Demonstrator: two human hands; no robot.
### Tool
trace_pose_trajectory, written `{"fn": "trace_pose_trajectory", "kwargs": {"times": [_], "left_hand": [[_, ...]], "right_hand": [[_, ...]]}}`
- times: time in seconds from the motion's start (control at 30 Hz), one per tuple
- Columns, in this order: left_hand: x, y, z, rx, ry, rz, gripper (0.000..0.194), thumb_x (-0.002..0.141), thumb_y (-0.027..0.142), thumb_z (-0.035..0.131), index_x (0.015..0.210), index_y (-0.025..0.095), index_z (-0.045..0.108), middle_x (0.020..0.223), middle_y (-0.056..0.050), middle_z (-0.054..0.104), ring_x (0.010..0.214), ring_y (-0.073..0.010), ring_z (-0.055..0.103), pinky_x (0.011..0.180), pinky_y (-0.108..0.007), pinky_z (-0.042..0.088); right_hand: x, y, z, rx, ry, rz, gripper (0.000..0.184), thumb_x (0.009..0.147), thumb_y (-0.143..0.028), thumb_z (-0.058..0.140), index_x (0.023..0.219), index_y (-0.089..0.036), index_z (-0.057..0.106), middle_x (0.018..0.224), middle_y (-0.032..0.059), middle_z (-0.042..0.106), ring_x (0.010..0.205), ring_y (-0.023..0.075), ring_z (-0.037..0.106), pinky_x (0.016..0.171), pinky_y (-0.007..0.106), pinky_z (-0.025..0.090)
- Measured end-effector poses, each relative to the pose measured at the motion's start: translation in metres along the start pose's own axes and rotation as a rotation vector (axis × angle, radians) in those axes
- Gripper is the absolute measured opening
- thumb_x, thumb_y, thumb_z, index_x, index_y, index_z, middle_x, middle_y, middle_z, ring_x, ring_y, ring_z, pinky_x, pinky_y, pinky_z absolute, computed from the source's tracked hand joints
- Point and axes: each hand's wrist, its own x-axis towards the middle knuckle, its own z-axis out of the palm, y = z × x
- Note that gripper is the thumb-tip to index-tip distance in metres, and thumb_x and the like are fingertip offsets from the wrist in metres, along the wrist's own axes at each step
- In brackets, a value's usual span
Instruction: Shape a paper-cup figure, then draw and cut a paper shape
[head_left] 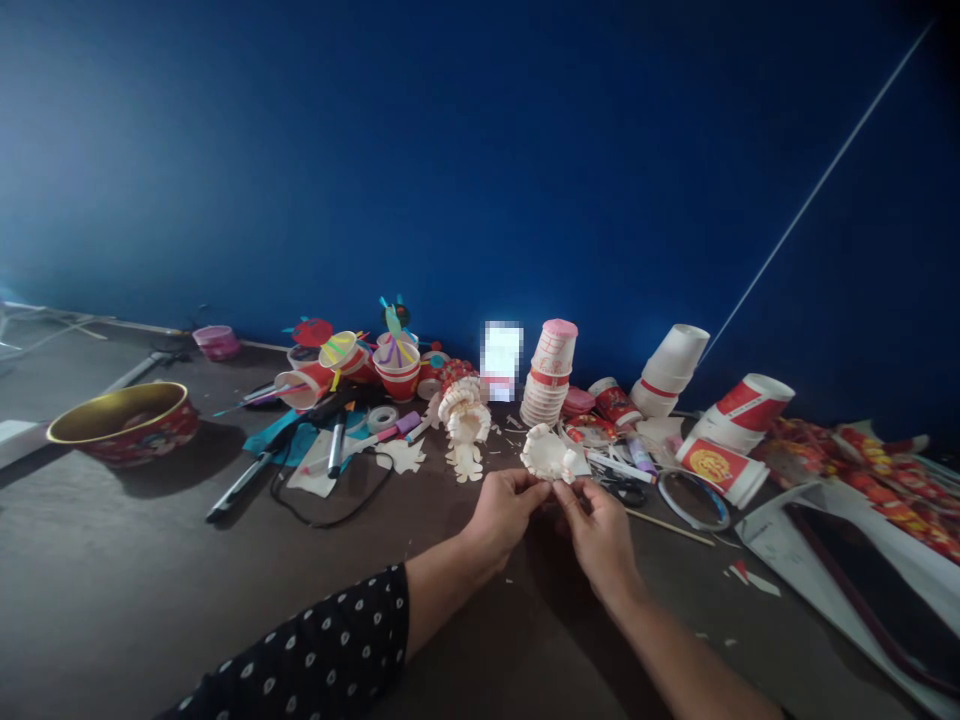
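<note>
My left hand [504, 510] and my right hand [598, 530] meet over a dark tabletop [150, 600], both pinched on a cut-up white paper cup piece [547, 455] with curled strips. The piece sits just beyond my fingertips, which grip its near edge. My left arm wears a black sleeve with white dots. A similar cut paper cup craft [465, 420] with fringed strips lies just left of the held piece.
Stacks of red-and-white paper cups [550, 375] and toppled cup stacks [731, 420] stand along the blue wall. Decorated cups [397, 365], markers, a tape roll [382, 418], a black cable and scissors lie around. A gold-lined red bowl [120, 422] sits at left.
</note>
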Motion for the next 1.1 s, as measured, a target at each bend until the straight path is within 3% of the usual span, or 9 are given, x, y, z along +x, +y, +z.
{"fn": "trace_pose_trajectory", "kwargs": {"times": [0.2, 0.57, 0.67, 0.9, 1.1], "left_hand": [[0.002, -0.005, -0.001, 0.074, 0.008, -0.005, 0.029, 0.063, 0.04, 0.058, 0.053, 0.013, 0.052, 0.047, 0.003, 0.048, 0.044, -0.0072, 0.039, 0.046, -0.021, 0.027], [0.004, -0.008, -0.002, 0.166, 0.023, 0.05, 0.035, 0.066, 0.046, 0.055, 0.056, 0.013, 0.054, 0.047, 0.003, 0.047, 0.045, -0.0073, 0.038, 0.045, -0.02, 0.027], [0.002, -0.006, -0.001, 0.089, 0.0, 0.028, 0.036, 0.063, 0.047, 0.058, 0.055, 0.012, 0.055, 0.047, 0.003, 0.047, 0.044, -0.0068, 0.038, 0.044, -0.02, 0.027], [0.0, 0.004, 0.001, -0.309, -0.062, -0.168, 0.037, 0.061, 0.047, 0.062, 0.06, 0.011, 0.056, 0.05, 0.0, 0.052, 0.043, -0.0068, 0.044, 0.044, -0.02, 0.031], [0.003, 0.004, -0.003, -0.384, -0.056, -0.273, 0.026, 0.06, 0.034, 0.067, 0.062, 0.011, 0.055, 0.052, 0.0, 0.054, 0.04, -0.0061, 0.045, 0.041, -0.019, 0.03]], "right_hand": [[0.0, 0.002, 0.001, 0.119, -0.026, 0.027, 0.026, 0.073, -0.043, 0.052, 0.076, -0.017, 0.057, 0.059, 0.0028, 0.062, 0.048, 0.0154, 0.054, 0.043, 0.023, 0.041], [0.0, 0.004, 0.003, 0.159, -0.033, 0.022, 0.024, 0.072, -0.04, 0.054, 0.074, -0.017, 0.056, 0.058, 0.002, 0.061, 0.048, 0.0149, 0.054, 0.045, 0.023, 0.041], [0.0, 0.003, 0.001, 0.153, -0.025, 0.015, 0.022, 0.072, -0.04, 0.055, 0.073, -0.017, 0.055, 0.055, 0.0006, 0.059, 0.047, 0.014, 0.052, 0.045, 0.023, 0.041], [-0.001, 0.0, 0.001, 0.226, -0.053, 0.036, 0.022, 0.072, -0.04, 0.055, 0.073, -0.018, 0.055, 0.058, 0.0011, 0.061, 0.047, 0.0139, 0.052, 0.045, 0.023, 0.04], [-0.001, -0.006, 0.0, 0.171, -0.038, 0.059, 0.024, 0.071, -0.041, 0.056, 0.07, -0.017, 0.055, 0.053, 0.0005, 0.058, 0.045, 0.0139, 0.05, 0.044, 0.023, 0.04]]}}
